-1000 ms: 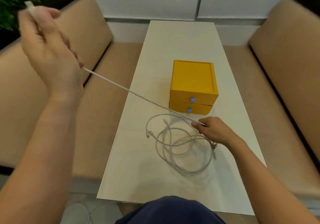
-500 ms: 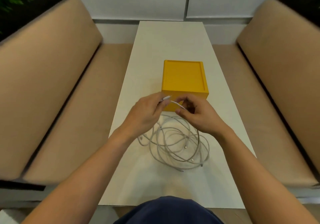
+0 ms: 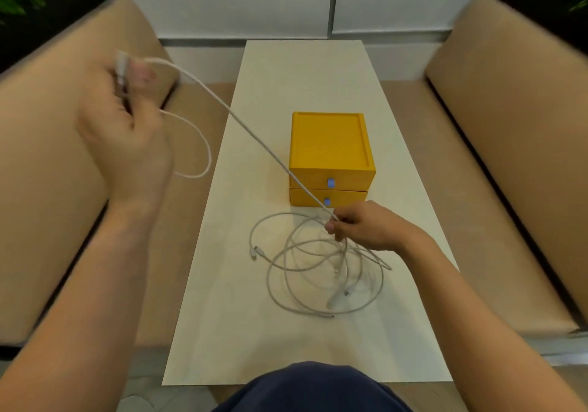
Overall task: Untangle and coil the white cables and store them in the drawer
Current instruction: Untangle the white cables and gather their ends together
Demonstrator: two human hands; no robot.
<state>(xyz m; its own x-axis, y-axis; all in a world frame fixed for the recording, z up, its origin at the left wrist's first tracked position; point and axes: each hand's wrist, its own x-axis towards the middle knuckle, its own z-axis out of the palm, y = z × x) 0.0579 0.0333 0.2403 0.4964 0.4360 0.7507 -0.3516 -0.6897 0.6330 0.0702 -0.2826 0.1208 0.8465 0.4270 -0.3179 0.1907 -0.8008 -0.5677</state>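
Note:
My left hand [image 3: 124,131] is raised over the left bench and grips the plug end of a white cable [image 3: 254,131], with one loop hanging from its fingers. That cable runs taut down to my right hand [image 3: 366,227], which pinches it just above the table. Under and beside my right hand lies a tangle of white cables [image 3: 318,268] with several plugs showing. Behind the tangle stands a yellow two-drawer box [image 3: 331,144]; both drawers look shut, each with a small blue tab.
The long white table [image 3: 222,316] runs away from me between two tan cushioned benches [image 3: 509,157]. A white wall closes the far end. My dark-clothed lap [image 3: 318,389] sits at the table's near edge.
Half a second ago both hands met over the tangle in front of the box. My left hand has since swung up and left, drawing the cable taut with a loop hanging.

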